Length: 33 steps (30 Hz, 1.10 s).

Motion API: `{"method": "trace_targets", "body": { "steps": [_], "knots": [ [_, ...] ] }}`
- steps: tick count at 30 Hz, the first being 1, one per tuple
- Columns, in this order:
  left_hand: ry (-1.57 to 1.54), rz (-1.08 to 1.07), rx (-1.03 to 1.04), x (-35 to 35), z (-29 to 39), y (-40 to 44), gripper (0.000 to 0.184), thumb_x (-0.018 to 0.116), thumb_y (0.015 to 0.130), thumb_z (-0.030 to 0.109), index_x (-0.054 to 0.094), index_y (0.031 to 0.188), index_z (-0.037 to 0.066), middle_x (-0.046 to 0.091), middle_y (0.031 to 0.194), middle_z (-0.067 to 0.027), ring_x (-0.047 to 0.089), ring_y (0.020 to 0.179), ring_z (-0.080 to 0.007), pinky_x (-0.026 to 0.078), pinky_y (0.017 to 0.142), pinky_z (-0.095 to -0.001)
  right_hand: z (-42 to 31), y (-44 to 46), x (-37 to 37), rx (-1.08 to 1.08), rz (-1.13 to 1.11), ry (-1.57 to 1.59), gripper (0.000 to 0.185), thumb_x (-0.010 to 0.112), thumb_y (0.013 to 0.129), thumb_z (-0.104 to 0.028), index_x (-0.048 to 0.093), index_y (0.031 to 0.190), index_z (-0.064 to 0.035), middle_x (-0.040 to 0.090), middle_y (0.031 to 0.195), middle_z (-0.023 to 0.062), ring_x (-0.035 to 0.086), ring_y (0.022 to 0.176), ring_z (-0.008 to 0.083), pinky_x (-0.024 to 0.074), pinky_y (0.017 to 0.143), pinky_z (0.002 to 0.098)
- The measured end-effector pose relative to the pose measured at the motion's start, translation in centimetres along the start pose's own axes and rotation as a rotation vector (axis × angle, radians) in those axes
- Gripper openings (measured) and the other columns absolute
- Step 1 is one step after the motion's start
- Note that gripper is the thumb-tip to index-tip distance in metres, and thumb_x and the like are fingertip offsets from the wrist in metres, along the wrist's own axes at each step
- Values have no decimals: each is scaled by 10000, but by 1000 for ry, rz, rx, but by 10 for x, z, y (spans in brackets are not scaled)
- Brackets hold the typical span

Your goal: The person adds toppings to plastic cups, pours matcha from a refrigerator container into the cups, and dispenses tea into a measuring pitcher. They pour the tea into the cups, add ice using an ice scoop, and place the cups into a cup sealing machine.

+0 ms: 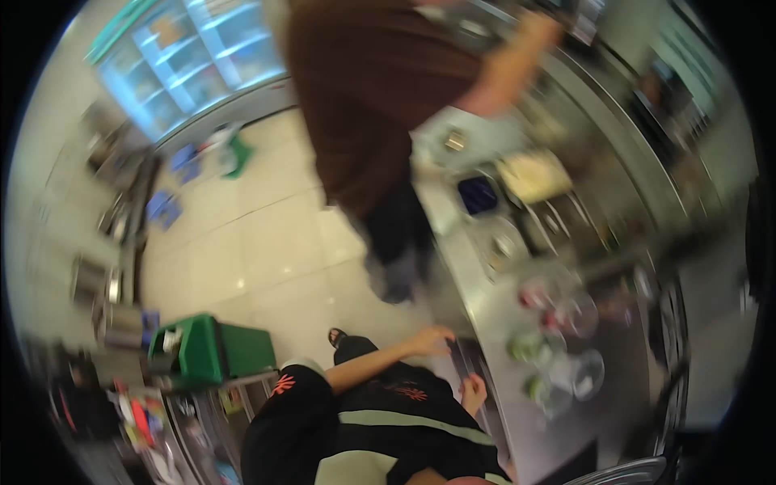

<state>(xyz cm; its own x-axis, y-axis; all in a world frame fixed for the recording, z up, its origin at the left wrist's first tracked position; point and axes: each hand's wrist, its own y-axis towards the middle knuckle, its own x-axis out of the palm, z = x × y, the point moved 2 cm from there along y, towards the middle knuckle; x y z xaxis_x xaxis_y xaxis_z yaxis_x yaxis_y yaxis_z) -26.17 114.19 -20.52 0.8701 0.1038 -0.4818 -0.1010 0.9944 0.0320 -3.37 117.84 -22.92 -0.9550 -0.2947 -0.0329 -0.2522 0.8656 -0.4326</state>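
Observation:
My left hand (433, 341) reaches across my body towards the edge of the steel counter (517, 428). Its fingers are stretched and loosely bent, with nothing visible in them. Beside the counter's edge is my right hand (473, 394), fingers slightly curled and apart, also with nothing visible in it. Several clear glasses stand on the counter close by. One glass (588, 374) looks empty, another (527, 347) has something green in it, and a third (535, 293) shows red contents. Blur hides finer detail.
A co-worker in a brown top (380, 105) stands ahead, one arm over the counter. Beyond the glasses are a dark blue container (478, 196) and a pale yellow slab or board (533, 175). A green bin (214, 352) stands left; a glass-door fridge (190, 61) is at the back.

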Motion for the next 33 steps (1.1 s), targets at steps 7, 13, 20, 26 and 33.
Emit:
{"method": "trace_targets", "body": {
  "steps": [7,13,20,26,33],
  "knots": [
    [-178,262,-216,-161,-83,-150,185,596,714,241,587,750,60,600,790,-62,564,727,-170,450,662,-295,4,23,200,-63,-287,-67,120,564,690,-24,566,808,-5,521,582,37,469,461,84,386,421,201],
    [-336,771,-322,-311,-139,-294,241,655,685,270,570,665,45,599,734,-46,569,676,-148,455,621,-275,-12,-1,420,-41,-872,-266,233,602,639,54,438,767,-52,481,525,54,459,392,121,354,335,240],
    [-130,1420,-566,-443,-203,-502,288,644,694,329,573,650,54,592,664,-52,563,643,-147,448,592,-268,26,40,643,-573,-1247,-669,214,583,739,-72,566,928,28,590,809,109,550,713,196,448,677,274],
    [48,1677,-978,-514,-227,-680,398,567,724,395,552,605,16,531,566,-111,498,497,-196,386,483,-315,15,-53,920,-351,-1305,-848,306,571,697,-122,505,983,-37,528,757,72,500,654,168,406,548,277],
    [-196,2265,-1175,-478,-202,-763,405,506,782,401,600,605,49,534,533,-52,502,514,-154,388,510,-284,36,-334,1189,-540,-1900,-683,178,551,627,-10,558,802,-40,458,524,-3,411,429,68,336,388,190]
  ]
}}
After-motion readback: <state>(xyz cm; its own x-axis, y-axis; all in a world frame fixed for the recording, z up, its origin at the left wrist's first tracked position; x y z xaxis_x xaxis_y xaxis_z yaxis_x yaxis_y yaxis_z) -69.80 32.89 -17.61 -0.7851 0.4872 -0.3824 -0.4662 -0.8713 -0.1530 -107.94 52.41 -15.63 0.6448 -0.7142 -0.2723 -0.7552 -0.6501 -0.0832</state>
